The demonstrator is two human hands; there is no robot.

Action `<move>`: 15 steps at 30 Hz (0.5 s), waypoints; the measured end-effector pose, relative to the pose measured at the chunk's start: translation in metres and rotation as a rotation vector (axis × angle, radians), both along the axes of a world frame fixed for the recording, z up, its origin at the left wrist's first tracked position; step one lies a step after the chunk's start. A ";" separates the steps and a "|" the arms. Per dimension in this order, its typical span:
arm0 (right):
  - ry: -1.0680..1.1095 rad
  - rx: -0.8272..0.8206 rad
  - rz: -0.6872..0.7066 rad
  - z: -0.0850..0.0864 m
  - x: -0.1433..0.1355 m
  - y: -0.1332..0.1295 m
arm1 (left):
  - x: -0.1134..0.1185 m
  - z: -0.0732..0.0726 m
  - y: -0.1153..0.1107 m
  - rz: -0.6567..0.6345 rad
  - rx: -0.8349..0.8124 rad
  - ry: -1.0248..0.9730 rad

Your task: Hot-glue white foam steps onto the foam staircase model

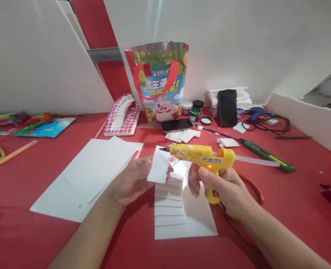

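My left hand point(135, 179) pinches a small white foam board piece point(158, 166), held up and tilted. In my right hand point(224, 185) is a yellow hot glue gun point(199, 154), its orange light lit and a glue stick point(256, 161) poking out of the back. The gun's dark nozzle is at the top of the piece; whether it touches I cannot tell. Below both hands lies a white foam board base point(200, 220) with several overlapping strips point(169, 211) set like steps. Its far end is partly hidden by my hands.
Flat white boards point(98, 172) lie on the left. Behind stand a printed bag point(162, 82), a stepped model with pink dots point(122, 116), paint jars point(195, 114) and phones point(227, 108). A green cutter point(266, 155) and blue glue gun point(256, 114) lie right.
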State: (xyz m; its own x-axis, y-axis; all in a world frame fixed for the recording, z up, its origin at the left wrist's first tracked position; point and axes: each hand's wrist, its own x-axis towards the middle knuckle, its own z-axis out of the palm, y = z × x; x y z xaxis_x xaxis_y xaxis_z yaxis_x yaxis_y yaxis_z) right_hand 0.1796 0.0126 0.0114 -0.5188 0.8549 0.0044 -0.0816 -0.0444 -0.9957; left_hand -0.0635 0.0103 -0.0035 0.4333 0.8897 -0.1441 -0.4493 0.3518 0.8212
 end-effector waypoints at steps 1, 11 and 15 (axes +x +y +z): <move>0.000 0.004 0.001 -0.001 0.000 0.000 | 0.000 -0.001 0.000 0.001 -0.002 0.003; 0.013 0.044 -0.004 0.000 0.000 0.001 | -0.001 -0.004 0.000 -0.017 0.015 0.015; -0.006 0.037 -0.003 0.001 0.000 0.001 | -0.001 -0.004 0.000 -0.015 0.025 0.029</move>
